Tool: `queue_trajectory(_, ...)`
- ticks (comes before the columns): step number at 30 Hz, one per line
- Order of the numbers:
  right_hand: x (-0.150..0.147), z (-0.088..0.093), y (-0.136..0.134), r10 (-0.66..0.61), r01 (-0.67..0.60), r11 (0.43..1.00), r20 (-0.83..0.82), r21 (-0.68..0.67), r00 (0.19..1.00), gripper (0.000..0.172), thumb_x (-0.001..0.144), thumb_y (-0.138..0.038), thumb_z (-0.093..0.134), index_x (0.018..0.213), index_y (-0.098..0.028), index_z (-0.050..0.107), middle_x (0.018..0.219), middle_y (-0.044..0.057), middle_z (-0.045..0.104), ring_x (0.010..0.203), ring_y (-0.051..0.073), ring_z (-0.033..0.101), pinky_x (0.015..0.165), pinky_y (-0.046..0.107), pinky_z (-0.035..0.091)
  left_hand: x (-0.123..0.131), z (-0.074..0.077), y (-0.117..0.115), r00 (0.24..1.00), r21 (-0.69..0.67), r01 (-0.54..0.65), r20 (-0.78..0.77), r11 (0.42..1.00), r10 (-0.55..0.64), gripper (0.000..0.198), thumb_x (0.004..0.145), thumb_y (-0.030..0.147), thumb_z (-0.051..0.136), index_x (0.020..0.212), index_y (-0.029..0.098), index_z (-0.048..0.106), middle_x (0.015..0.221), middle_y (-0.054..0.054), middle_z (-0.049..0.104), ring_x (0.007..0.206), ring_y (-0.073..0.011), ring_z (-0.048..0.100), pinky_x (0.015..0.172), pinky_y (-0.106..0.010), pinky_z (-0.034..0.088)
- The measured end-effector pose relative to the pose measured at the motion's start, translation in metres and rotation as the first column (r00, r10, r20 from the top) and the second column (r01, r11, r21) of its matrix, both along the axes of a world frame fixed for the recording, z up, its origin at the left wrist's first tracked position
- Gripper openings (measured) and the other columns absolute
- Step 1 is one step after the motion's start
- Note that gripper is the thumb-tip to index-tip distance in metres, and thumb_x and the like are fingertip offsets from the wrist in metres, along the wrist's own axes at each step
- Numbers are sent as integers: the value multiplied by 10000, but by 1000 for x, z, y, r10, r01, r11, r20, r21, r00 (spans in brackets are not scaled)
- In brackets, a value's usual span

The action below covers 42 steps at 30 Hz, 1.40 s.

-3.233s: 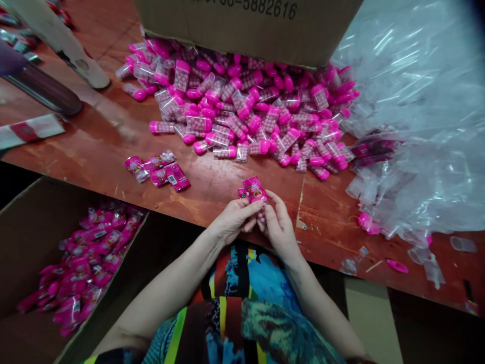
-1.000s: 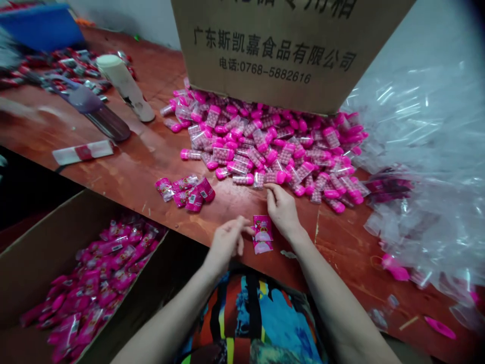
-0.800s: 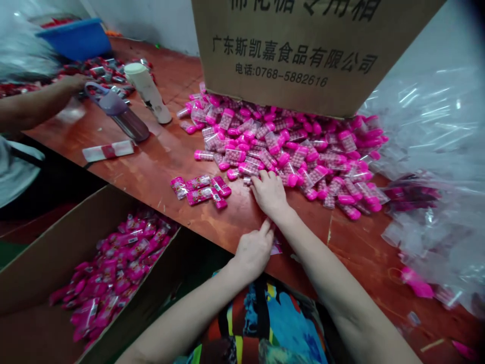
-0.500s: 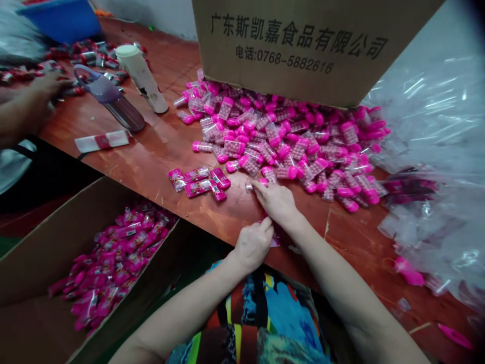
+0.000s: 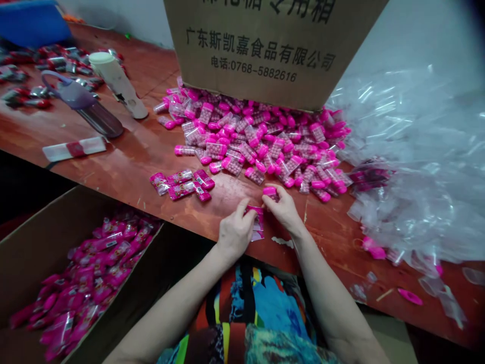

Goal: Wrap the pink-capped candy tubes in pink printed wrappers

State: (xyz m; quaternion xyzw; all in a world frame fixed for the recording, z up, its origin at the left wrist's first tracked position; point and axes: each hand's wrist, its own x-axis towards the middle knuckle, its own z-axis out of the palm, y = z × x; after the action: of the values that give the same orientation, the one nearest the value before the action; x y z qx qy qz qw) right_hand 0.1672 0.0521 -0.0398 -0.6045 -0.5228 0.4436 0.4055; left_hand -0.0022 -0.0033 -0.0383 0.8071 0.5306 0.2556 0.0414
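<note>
My left hand (image 5: pixel 235 228) is closed, thumb and fingers pinching a pink printed wrapper (image 5: pixel 258 220) at the table's near edge. Just to its right, my right hand (image 5: pixel 283 210) grips a small candy bottle (image 5: pixel 270 192) by its sides, its pink cap towards the far side. Bottle and wrapper are close together; whether they touch I cannot tell. Beyond my hands spreads a heap of clear candy bottles (image 5: pixel 250 136) with pink caps and pale pink balls inside. Left of my hands lie several wrapped candy bottles (image 5: pixel 182 190) in a small group.
A large carton (image 5: pixel 250 55) stands behind the heap. Clear plastic sleeves (image 5: pixel 413 197) pile up at the right. Lower left, an open box (image 5: pixel 34 222) holds many wrapped bottles. A purple drink bottle (image 5: pixel 85 103), a white flask (image 5: pixel 119 86) and a blue tub (image 5: pixel 34 23) are at the left.
My right hand has drawn a candy bottle back from the heap's edge. The wrapper in my left hand shows more. The view has shifted right, and another person's hand has left it.
</note>
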Motion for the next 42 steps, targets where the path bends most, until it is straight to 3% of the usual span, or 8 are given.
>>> queue_trajectory(5, 8, 17, -27, -59, -10, 993, -552, -121, 831, 480, 799, -412, 757, 1178, -256, 507, 809, -50, 654, 492, 82, 484, 450, 205, 363, 4, 18, 10, 980, -3, -53, 193, 999, 53, 265, 1014, 272, 504, 1098, 192, 742, 1343, -163, 652, 962, -218, 732, 783, -286, 569)
queue_trajectory(13, 4, 15, -46, -194, 160, 981, -500, -109, 844, 512, 714, -312, 838, 1150, -260, 576, 780, -86, 570, 530, 68, 479, 490, 195, 421, 19, 25, 5, 807, -283, -25, 560, 959, 186, 314, 933, 318, 635, 1229, 223, 684, 1332, -120, 640, 1080, -229, 667, 867, -326, 555)
queue_trajectory(19, 11, 13, -57, -113, 76, 993, -479, -95, 870, 480, 735, -325, 837, 1147, -269, 598, 807, -68, 606, 584, 91, 526, 526, 205, 459, 17, 32, 11, 389, -682, 450, 731, 577, 561, 401, 741, 482, 805, 883, 112, 740, 599, 3, 594, 421, -55, 385, 421, -203, 301)
queue_trajectory(23, 2, 7, -61, -155, 128, 988, -516, -87, 842, 519, 723, -326, 840, 1171, -262, 586, 934, -31, 669, 772, 135, 628, 703, 255, 539, 23, 27, 12, 277, -690, 487, 704, 536, 654, 405, 630, 455, 879, 643, 121, 650, 451, 43, 481, 379, -40, 332, 400, -202, 215)
queue_trajectory(28, -2, -5, -58, -223, 216, 974, -404, -64, 887, 496, 753, -376, 800, 1180, -254, 579, 819, -51, 624, 641, 120, 568, 614, 241, 492, 26, 17, 12, 246, -723, 523, 634, 450, 733, 449, 618, 493, 886, 620, 156, 590, 385, 60, 438, 334, -44, 306, 385, -210, 175)
queue_trajectory(32, 13, -5, -56, -210, 209, 977, 38, 36, 977, 373, 850, -363, 674, 1190, -235, 588, 927, 16, 682, 749, 184, 633, 703, 310, 511, 17, 16, 15, 327, -734, 535, 636, 418, 699, 443, 683, 514, 844, 619, 155, 593, 378, 54, 433, 336, -40, 296, 398, -211, 146)
queue_trajectory(37, 27, 4, -57, -71, 71, 997, 593, 23, 802, 286, 922, -360, 589, 1171, -241, 662, 1147, 112, 634, 943, 273, 645, 755, 374, 490, 9, 19, 17, 267, -740, 484, 634, 468, 726, 439, 692, 481, 852, 614, 165, 557, 415, 73, 408, 355, -31, 286, 404, -215, 106)
queue_trajectory(42, 8, 4, -60, -232, 230, 971, 30, 67, 972, 449, 837, -429, 706, 1219, -231, 574, 1001, 55, 640, 854, 220, 630, 732, 347, 524, 18, 19, 14, 160, -692, 580, 615, 430, 772, 416, 707, 487, 848, 706, 161, 589, 451, 80, 419, 361, -28, 285, 395, -207, 123)
